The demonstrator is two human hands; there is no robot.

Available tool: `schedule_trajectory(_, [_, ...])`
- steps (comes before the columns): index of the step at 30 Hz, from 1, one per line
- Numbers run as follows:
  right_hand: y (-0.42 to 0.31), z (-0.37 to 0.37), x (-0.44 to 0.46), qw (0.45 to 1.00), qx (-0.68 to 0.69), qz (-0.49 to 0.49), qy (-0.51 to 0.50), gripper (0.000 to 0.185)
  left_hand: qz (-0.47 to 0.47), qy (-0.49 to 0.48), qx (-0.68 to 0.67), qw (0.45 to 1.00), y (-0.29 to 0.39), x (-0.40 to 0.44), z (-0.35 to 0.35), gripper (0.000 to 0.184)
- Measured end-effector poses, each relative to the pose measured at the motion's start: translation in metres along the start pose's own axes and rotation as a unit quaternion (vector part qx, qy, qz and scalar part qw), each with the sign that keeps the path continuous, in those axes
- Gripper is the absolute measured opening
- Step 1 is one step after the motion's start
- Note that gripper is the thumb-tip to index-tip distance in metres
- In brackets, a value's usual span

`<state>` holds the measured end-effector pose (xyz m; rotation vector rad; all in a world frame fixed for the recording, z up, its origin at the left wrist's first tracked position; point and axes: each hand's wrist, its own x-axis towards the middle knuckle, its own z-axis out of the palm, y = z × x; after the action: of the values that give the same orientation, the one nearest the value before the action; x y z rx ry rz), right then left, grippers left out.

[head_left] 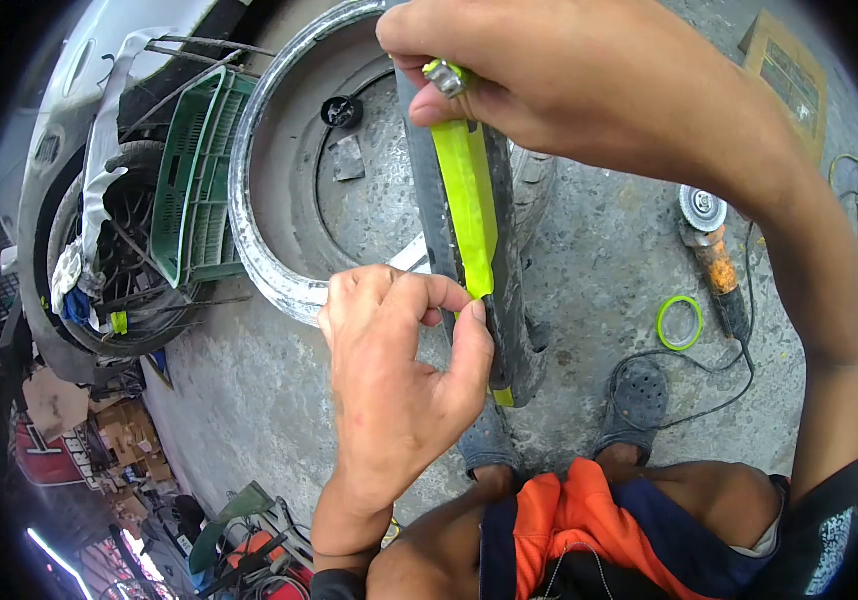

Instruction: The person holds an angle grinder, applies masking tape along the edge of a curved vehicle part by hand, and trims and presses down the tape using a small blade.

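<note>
A long black panel (521,330) runs down the middle of the view, with a wide strip of lime-green tape (467,205) along it. My left hand (389,385) pinches the lower end of this tape between thumb and forefinger, against the panel. At the strip's upper end, my right hand (539,75) is closed around a small tool (446,77) with a silvery metal end and some lime green; the fingers hide most of it. A smaller piece of lime tape (503,397) sits at the panel's bottom end.
A pale ring-shaped rim (241,190) lies behind the panel, beside a green plastic crate (211,180). To the right are an orange angle grinder (717,265) with its cord and a lime tape roll (679,323). A wheel (134,215) stands at left.
</note>
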<state>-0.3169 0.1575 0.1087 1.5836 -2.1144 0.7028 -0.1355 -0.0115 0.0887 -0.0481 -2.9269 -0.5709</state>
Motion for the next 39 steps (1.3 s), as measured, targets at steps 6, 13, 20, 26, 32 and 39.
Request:
schedule_trajectory(6, [0.000, 0.001, 0.003, 0.999, 0.028, 0.030, -0.032, 0.023, -0.020, -0.009, -0.017, 1.000, 0.000, -0.001, 0.003, 0.011])
schedule_trajectory(13, [0.022, 0.017, -0.004, 0.987, 0.155, -0.035, 0.014, 0.017, 0.015, 0.062, -0.008, 0.998, -0.002, -0.004, 0.004, 0.016])
schedule_trajectory(20, [0.024, 0.017, -0.005, 0.976, 0.204, -0.056, 0.048, 0.013, 0.028, 0.087, 0.025, 0.995, -0.001, -0.008, 0.011, 0.019])
schedule_trajectory(26, [0.025, 0.017, -0.003, 0.976, 0.214, -0.020, 0.010, 0.013, 0.026, 0.068, 0.056, 0.996, 0.006, -0.009, 0.007, 0.017])
schedule_trajectory(32, [0.020, 0.011, -0.003, 0.985, 0.172, -0.011, -0.005, 0.014, 0.020, 0.036, 0.076, 0.996, 0.004, -0.013, 0.011, 0.022])
schedule_trajectory(39, [0.017, 0.010, -0.001, 0.987, 0.158, -0.007, -0.019, 0.014, 0.094, 0.065, 0.123, 0.986, -0.001, -0.008, 0.017, 0.022])
